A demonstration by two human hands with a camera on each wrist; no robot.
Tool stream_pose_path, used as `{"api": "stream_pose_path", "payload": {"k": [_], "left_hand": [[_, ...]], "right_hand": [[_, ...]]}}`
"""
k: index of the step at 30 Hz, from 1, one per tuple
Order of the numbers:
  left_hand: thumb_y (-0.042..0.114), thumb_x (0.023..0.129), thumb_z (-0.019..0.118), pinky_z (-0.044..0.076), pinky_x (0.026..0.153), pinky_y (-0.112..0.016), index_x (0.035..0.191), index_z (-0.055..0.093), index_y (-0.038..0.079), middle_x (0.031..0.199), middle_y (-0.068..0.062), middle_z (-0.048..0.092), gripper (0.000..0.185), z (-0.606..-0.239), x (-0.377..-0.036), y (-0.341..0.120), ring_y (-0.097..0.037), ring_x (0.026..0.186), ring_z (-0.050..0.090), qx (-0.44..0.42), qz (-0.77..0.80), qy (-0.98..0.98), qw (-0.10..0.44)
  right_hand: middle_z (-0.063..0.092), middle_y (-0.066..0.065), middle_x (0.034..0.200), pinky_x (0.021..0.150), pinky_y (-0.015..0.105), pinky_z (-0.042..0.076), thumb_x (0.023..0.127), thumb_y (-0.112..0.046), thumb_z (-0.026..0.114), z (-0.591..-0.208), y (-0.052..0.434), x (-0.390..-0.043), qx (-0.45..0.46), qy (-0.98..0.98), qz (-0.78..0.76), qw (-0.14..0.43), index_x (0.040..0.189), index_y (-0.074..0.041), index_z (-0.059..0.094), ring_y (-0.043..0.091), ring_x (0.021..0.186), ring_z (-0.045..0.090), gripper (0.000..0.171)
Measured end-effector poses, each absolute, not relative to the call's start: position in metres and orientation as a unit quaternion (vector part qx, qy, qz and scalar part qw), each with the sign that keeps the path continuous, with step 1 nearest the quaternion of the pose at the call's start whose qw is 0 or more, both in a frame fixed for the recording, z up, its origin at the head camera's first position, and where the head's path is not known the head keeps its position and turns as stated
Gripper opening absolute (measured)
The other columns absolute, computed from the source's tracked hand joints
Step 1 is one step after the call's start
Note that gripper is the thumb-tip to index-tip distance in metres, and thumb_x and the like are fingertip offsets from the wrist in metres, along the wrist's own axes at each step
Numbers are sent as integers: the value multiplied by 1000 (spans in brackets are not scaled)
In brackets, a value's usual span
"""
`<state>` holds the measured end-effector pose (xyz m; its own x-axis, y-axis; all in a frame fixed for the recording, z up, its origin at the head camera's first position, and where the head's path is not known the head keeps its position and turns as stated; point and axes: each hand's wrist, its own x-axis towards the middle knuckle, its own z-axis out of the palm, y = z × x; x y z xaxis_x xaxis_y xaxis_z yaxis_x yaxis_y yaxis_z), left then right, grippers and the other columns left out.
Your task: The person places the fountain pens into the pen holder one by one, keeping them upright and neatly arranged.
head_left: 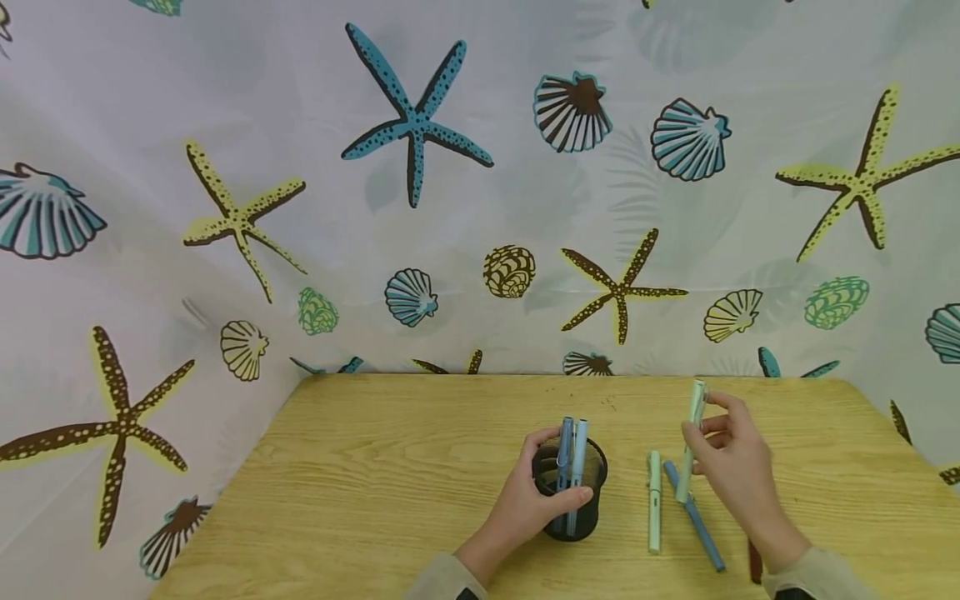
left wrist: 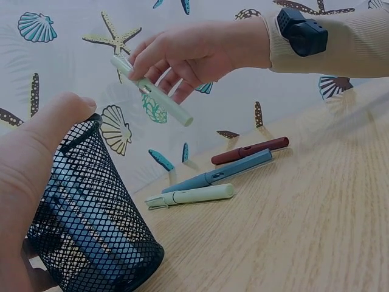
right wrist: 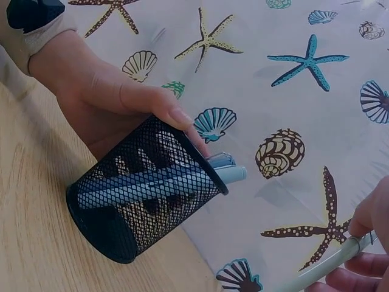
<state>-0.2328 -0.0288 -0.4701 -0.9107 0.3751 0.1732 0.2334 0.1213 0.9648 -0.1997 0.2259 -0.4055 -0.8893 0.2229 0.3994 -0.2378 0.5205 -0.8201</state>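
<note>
My left hand (head_left: pixel 521 498) holds a black mesh pen cup (head_left: pixel 587 523), with its thumb over the rim and its fingers round the far side. Inside the cup lean a dark blue pen (head_left: pixel 565 446) and a light blue pen (head_left: pixel 580 454). To the right, my right hand (head_left: pixel 738 462) pinches a pale green pen (left wrist: pixel 164 103) between thumb and fingers, raised above the table. Below it lie another pale green pen (head_left: pixel 655 504) and a blue pen (head_left: pixel 705 533). A dark red pen (left wrist: pixel 250 151) lies beside them, mostly behind the right wrist in the head view.
The wooden table (head_left: pixel 375 475) carries the cup and the loose pens. Behind and at its sides hangs a pale cloth (head_left: pixel 465 217) printed with starfish and shells.
</note>
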Motion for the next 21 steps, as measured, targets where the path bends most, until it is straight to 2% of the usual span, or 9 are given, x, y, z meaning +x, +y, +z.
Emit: {"api": "stream_pose_path", "payload": {"k": [12, 21], "left_hand": [[31, 81, 72, 46, 80, -41, 136, 31, 41, 128, -2, 41, 70, -472, -233, -28, -22, 110, 47, 205, 631, 746, 57], [31, 81, 73, 45, 82, -41, 136, 31, 41, 128, -2, 42, 70, -474, -235, -28, -21, 111, 47, 206, 631, 746, 51]], "right_hand": [[54, 11, 89, 52, 27, 51, 91, -17, 62, -400, 201, -205, 39, -814, 528, 241, 131, -12, 44, 9, 66, 55, 45], [55, 11, 87, 51, 32, 52, 90, -12, 63, -396, 183, -211, 64, -799, 542, 253, 129, -11, 46, 11, 65, 55, 43]]}}
